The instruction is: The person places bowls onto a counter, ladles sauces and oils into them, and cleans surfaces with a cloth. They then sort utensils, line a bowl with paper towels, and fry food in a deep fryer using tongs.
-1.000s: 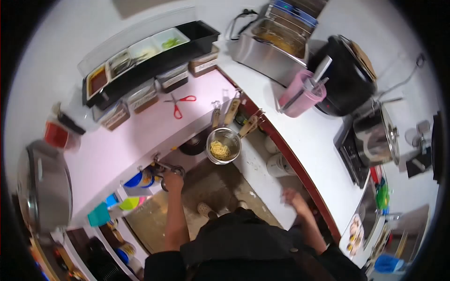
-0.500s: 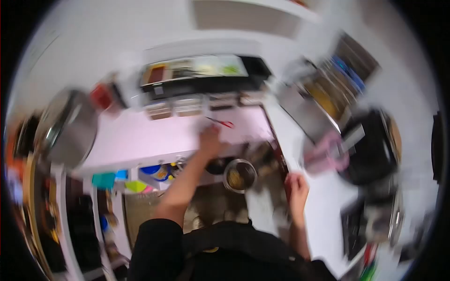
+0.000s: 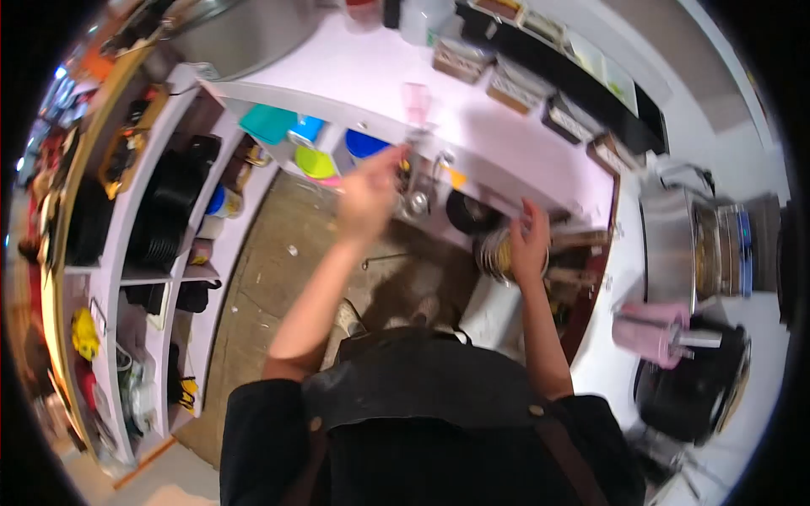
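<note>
My left hand [image 3: 369, 190] is raised at the front edge of the pink counter [image 3: 481, 139], fingers curled; it is blurred and I cannot tell if it holds anything. A faint pink blur [image 3: 415, 101] lies on the counter just above it. My right hand [image 3: 528, 243] has its fingers spread in front of a metal strainer with yellow noodles [image 3: 496, 253], which hangs under the counter edge. A black pan [image 3: 467, 215] hangs to the strainer's left.
Labelled containers [image 3: 515, 84] and a black topping tray [image 3: 591, 88] line the counter's back. A large steel pot [image 3: 245, 25] stands top left. A steel fryer [image 3: 675, 244], pink tumbler [image 3: 645, 333] and black cooker [image 3: 700, 379] are on the right. Crowded shelves [image 3: 160, 219] fill the left.
The view has swung round sharply. My left hand has drawn back from the red scissors to the counter's edge. My right hand has risen from the white counter to the noodle strainer.
</note>
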### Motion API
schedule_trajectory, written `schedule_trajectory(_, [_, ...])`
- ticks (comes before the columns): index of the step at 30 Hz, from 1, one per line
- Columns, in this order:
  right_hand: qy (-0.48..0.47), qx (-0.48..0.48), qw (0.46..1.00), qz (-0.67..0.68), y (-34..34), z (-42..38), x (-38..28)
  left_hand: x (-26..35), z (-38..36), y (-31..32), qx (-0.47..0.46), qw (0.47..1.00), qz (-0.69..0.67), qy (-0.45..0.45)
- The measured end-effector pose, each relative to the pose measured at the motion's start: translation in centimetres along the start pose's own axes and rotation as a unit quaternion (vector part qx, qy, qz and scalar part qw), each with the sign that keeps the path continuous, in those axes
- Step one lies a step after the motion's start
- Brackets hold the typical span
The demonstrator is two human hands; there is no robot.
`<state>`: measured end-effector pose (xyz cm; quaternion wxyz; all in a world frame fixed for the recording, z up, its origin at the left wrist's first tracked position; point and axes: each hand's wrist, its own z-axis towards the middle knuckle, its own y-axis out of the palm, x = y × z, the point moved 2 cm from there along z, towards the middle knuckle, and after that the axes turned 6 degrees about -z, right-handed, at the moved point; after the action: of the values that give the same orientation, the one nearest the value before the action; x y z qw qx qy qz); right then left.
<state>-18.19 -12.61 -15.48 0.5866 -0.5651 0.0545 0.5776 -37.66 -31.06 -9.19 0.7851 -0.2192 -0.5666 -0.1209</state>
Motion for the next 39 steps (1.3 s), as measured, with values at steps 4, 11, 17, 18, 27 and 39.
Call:
schedule_trajectory(4, [0.05, 0.021, 0.998, -0.03, 3.4, -2.9, 0.7, -10.1, -4.8, -12.6, 0.107, 0.991, 0.003, -0.078])
schedule_trajectory(11, [0.119, 0.014, 0.992, 0.026, 11.8, -9.8, -1.8, -14.8, -9.4, -27.2, 0.156, 0.954, -0.097, -0.239])
schedule_trajectory(17, [0.094, -0.142, 0.984, -0.045, 17.9, -11.7, -2.8, -8.1, 0.3, -38.2, 0.249, 0.966, -0.056, -0.028])
schedule_trajectory(18, [0.079, -0.215, 0.97, -0.078, 18.8, -11.5, -2.0, -4.8, 2.3, -39.2, 0.272, 0.96, -0.059, 0.016])
schedule_trajectory(27, [0.359, -0.309, 0.881, -0.007, 22.7, -16.3, 7.8, -9.9, 31.2, -62.6, 0.389, 0.919, -0.013, 0.056])
schedule_trajectory(39, [0.645, -0.161, 0.725, -0.18, 24.3, -40.4, -3.8, -17.4, 49.9, -70.1, 0.276, 0.76, 0.589, 0.004])
